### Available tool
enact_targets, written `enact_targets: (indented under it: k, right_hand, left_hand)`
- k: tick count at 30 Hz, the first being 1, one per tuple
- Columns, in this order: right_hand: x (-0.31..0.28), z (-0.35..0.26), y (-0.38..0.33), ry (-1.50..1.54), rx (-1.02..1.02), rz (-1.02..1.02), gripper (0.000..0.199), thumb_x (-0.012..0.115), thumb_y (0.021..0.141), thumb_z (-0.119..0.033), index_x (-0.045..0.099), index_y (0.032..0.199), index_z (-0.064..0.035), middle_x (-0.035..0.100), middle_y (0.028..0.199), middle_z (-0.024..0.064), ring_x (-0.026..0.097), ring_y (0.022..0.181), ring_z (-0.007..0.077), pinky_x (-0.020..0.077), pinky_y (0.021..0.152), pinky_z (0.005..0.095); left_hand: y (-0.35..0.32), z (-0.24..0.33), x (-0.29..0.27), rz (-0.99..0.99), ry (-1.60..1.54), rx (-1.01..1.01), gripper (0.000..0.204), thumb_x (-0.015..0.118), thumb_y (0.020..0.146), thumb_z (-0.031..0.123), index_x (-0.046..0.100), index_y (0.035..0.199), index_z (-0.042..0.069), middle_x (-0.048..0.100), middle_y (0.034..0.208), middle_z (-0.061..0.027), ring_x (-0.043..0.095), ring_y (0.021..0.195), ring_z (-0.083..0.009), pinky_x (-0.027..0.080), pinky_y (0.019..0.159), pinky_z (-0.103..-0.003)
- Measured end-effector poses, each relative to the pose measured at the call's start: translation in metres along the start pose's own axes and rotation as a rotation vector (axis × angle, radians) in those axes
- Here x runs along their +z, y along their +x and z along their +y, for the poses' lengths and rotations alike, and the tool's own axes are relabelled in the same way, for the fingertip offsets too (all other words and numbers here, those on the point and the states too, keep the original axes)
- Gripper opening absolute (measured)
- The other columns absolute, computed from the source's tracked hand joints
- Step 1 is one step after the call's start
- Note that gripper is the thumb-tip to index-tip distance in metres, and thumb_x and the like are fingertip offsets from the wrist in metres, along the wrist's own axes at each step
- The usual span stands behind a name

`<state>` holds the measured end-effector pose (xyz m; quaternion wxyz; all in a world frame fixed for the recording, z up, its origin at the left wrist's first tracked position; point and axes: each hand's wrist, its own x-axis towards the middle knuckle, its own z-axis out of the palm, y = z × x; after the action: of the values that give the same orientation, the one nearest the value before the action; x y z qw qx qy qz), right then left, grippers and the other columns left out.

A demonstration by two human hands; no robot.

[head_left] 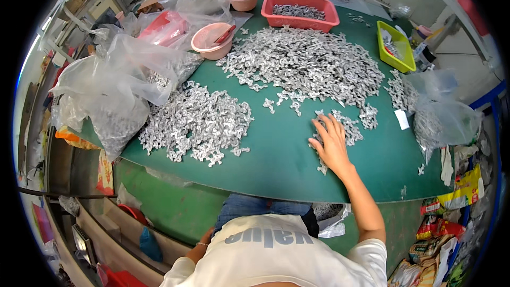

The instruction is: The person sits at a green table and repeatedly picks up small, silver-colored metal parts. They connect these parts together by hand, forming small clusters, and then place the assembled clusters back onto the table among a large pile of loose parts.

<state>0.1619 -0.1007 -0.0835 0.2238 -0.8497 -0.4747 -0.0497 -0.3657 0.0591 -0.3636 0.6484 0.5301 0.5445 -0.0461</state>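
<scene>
Right hand (332, 141): palm down, fingers spread wide over a cluster of small grey parts (350, 129) on the counter (281, 151). Left hand (207, 236): low beside the lap, partly hidden; its grip cannot be determined. Beyond the right hand, behind the large heap (313, 66), a red tray (303, 22) contains grey parts. To its right, a yellow-green basket (399, 64) holds a red item; nearer, a clear bag (427, 127) contains parts. Far left of the right hand, a bulging bag (114, 125) also contains parts.
</scene>
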Motion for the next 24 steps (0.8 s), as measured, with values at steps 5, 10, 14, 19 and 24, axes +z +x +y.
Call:
enact_targets:
  k: [5, 10, 14, 19, 24]
  right_hand:
    - [0.027, -0.022, 0.087, 0.033, -0.334, -0.211, 0.050, 0.061, 0.077, -0.025, 0.045, 0.122, -0.0090, 0.039, 0.128, 0.0095, 0.029, 0.123, 0.0315, 0.0294, 0.098, 0.0421]
    - [0.044, -0.008, 0.102, -0.188, -0.434, -0.434, 0.053, 0.054, 0.081, -0.037, 0.041, 0.125, -0.0103, 0.041, 0.126, 0.0114, 0.029, 0.124, 0.0276, 0.0274, 0.099, 0.0440]
    - [0.010, -0.004, 0.066, -0.139, -0.224, -0.542, 0.056, 0.062, 0.076, -0.032, 0.043, 0.123, -0.0096, 0.041, 0.124, 0.0127, 0.029, 0.125, 0.0285, 0.0264, 0.099, 0.0471]
    - [-0.014, 0.008, 0.010, -0.273, -0.018, -0.362, 0.046, 0.062, 0.075, -0.024, 0.048, 0.115, -0.0058, 0.044, 0.119, 0.0135, 0.033, 0.122, 0.0292, 0.0276, 0.099, 0.0455]
    - [-0.026, 0.014, -0.027, -0.266, 0.100, -0.151, 0.037, 0.061, 0.076, -0.020, 0.052, 0.108, -0.0042, 0.051, 0.111, 0.0120, 0.041, 0.114, 0.0288, 0.0299, 0.096, 0.0460]
  left_hand:
    - [0.001, -0.007, -0.003, -0.066, 0.015, -0.367, 0.031, 0.051, 0.085, 0.022, 0.056, 0.104, -0.002, 0.060, 0.095, -0.0099, 0.057, 0.083, -0.0220, 0.046, 0.073, -0.032]
    - [-0.001, 0.015, 0.015, -0.119, -0.013, -0.508, 0.030, 0.051, 0.085, 0.021, 0.057, 0.103, -0.002, 0.060, 0.095, -0.0097, 0.057, 0.084, -0.0217, 0.046, 0.073, -0.032]
    - [0.017, 0.032, 0.038, -0.211, -0.021, -0.531, 0.029, 0.050, 0.086, 0.021, 0.057, 0.102, -0.002, 0.060, 0.095, -0.0096, 0.057, 0.084, -0.0215, 0.046, 0.073, -0.032]
    - [0.062, 0.032, 0.046, -0.348, -0.034, -0.445, 0.028, 0.049, 0.086, 0.020, 0.058, 0.102, -0.002, 0.060, 0.095, -0.0094, 0.057, 0.085, -0.0213, 0.046, 0.074, -0.032]
    - [0.075, 0.011, 0.042, -0.357, -0.172, -0.171, 0.027, 0.051, 0.086, 0.016, 0.058, 0.105, -0.001, 0.059, 0.102, -0.0111, 0.055, 0.094, -0.0197, 0.044, 0.079, -0.031]
